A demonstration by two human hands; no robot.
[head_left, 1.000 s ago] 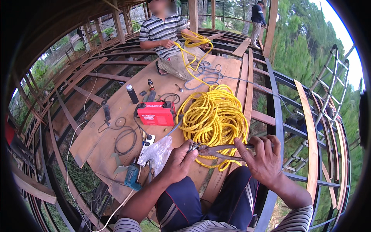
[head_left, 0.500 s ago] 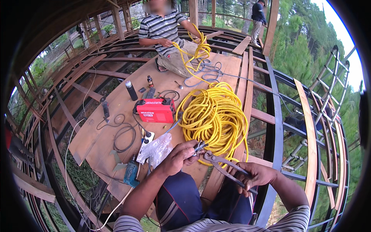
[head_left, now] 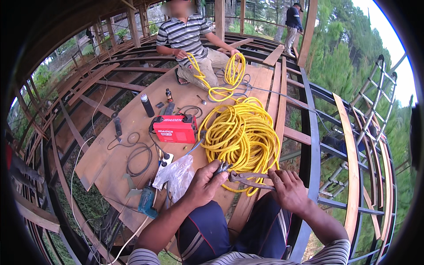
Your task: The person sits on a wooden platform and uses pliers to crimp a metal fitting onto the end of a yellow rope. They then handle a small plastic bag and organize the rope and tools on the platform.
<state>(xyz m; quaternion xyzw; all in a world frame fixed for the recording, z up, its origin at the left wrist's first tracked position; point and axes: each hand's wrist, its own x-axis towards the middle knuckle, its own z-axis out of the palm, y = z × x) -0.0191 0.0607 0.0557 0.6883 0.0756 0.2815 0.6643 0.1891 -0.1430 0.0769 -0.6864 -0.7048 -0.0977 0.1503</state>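
Note:
My left hand (head_left: 204, 184) is closed on a small bundle of dark metal pieces (head_left: 224, 167), pinched between thumb and fingers; their exact kind is hard to make out. In my right hand (head_left: 289, 190) are metal pincers (head_left: 235, 176), gripped by the handles with the jaws pointing left. The jaws lie just right of my left fingertips, and whether they touch the pieces I cannot tell. Right behind my hands lies a large heap of yellow rope (head_left: 243, 137). A clear plastic bag (head_left: 176, 174) rests beyond my left wrist.
A red welding machine (head_left: 176, 129), a power strip (head_left: 164, 162), a teal drill (head_left: 148, 201) and a dark flask (head_left: 147, 105) occupy the boards. Opposite, a person (head_left: 187, 39) handles yellow rope loops. Gaps show between dark beams (head_left: 312, 128); a ladder (head_left: 375, 97) stands right.
The pincers have swung from a slant to nearly level and their handles have come closer together. My right hand has moved up. The person opposite has lowered the rope loops.

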